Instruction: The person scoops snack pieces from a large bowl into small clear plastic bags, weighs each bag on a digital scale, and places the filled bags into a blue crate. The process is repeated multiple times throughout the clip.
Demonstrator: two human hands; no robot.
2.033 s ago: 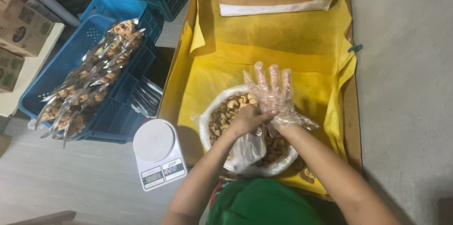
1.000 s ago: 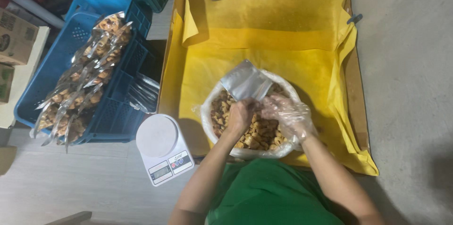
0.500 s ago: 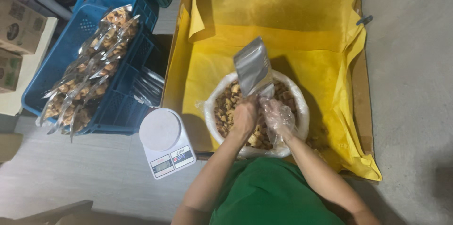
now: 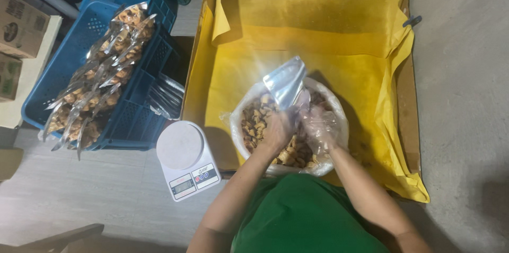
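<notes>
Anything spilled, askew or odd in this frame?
Nothing spilled. The yellow sheet is rumpled and hangs off its board at the right. Only the right hand wears a clear glove; the bare left hand holds the silvery pouch.

Single head-worn view, looking steeply down from close above the person's own forearms onto the round white snack-filled basin [image 4: 339, 120], the yellow cloth-lined cardboard tray [image 4: 318, 35] and the blue plastic crate [image 4: 69, 57] at left.

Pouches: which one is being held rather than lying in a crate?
The silver pouch above the snack bowl, held in the left hand; the others lie filled in the blue crate.
</notes>
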